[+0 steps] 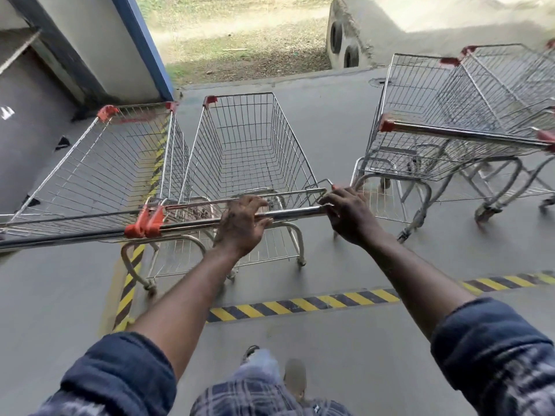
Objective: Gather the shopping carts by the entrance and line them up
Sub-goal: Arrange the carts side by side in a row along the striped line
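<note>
The middle cart (249, 145) was seen standing on the grey floor (330, 139) directly ahead of the person, its long axis running straight away from them and its narrower nose pointed towards the open entrance and the grass strip (240, 46) beyond. Its handle bar (297, 211) lay crosswise nearest the person and was held by both hands. The left hand (243, 223) was laid over the middle of the bar with the fingers (255, 202) curled over its top and the thumb stretched along it. The right hand (348, 216) was closed round the bar's right end, fingers wrapped tight. A left cart (99, 163) was parked just beside it, parallel and nose forward, and the orange end caps (145, 223) of the two handles were seen touching. To the right, apart from these, a pair of carts (444, 115) stood close together and angled off to the right; whether they were nested could not be told. Yellow-and-black hazard tape (300, 306) was laid across the floor behind the carts, with another strip (129, 283) running forward under the left one. A white mark (6, 112) on the dark wall at far left was too blurred to be read.
</note>
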{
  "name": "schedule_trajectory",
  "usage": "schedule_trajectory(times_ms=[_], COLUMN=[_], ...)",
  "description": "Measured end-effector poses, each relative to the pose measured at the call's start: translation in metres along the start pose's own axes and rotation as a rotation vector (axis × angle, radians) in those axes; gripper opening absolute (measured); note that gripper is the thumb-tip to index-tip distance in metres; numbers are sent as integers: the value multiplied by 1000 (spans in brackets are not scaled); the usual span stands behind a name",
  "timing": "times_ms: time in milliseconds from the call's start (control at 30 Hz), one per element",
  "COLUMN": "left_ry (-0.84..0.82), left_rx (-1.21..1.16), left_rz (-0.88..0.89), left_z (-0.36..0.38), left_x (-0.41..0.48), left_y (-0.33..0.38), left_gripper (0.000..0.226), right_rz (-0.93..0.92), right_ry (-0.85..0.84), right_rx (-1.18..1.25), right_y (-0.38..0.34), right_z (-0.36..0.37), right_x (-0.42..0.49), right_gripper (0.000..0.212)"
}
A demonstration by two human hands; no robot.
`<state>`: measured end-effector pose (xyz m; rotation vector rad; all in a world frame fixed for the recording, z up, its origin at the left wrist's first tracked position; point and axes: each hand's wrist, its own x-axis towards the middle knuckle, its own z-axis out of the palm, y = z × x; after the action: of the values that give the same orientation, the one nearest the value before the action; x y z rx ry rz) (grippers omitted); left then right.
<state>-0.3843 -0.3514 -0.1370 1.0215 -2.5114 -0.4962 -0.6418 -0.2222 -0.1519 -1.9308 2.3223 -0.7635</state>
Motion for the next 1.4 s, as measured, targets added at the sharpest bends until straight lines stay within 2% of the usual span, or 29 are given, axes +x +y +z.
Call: schedule_trajectory(times_ms=[233,400,567,733,833,933,1000,1067,1167,1200,1233,1300,1333,1400], left_ry=[-62,-126,-170,-224,-232,-349,-430,-424,-378,-364,-351,-356,-356,-315], left_rx=[-40,-100,-134,-135,-14,154,252,277,293,294,299,301,286,171], left_rz=[65,122,158,248,305,277,240,200,145,118,86,10,-23,-94], left_z=[46,84,131,184,213,238,248,252,258,261,263,270,274,284], left_x=[59,119,195,272,316,346,365,378,375,370,365,352,346,335], left_y=[66,112,171,253,290,307,308,305,305,306,310,321,330,352], left_gripper=[29,31,36,39,52,66,65,56,54,54,55,57,56,48], right_rz=[-51,17,153,322,493,646,708,752,788,801,835,791,756,702], right_ry=[-33,-46,0,50,105,81,7,-97,-453,-525,-573,-625,-656,-674], right_rx=[44,110,83,-70,-170,-294,-280,-185,-145,-97,-36,-57,-69,-129], right_y=[30,70,149,244,293,340,378,413,444,455,465,469,481,494], right_z=[-23,-41,-73,-128,-161,-180,-185,-183,-167,-160,-155,-164,-166,-188], right_x=[-1,6,17,29,31,25,22,21,19,21,23,30,32,34], right_gripper=[13,14,17,24,31,50,66,85,103,107,110,121,123,100])
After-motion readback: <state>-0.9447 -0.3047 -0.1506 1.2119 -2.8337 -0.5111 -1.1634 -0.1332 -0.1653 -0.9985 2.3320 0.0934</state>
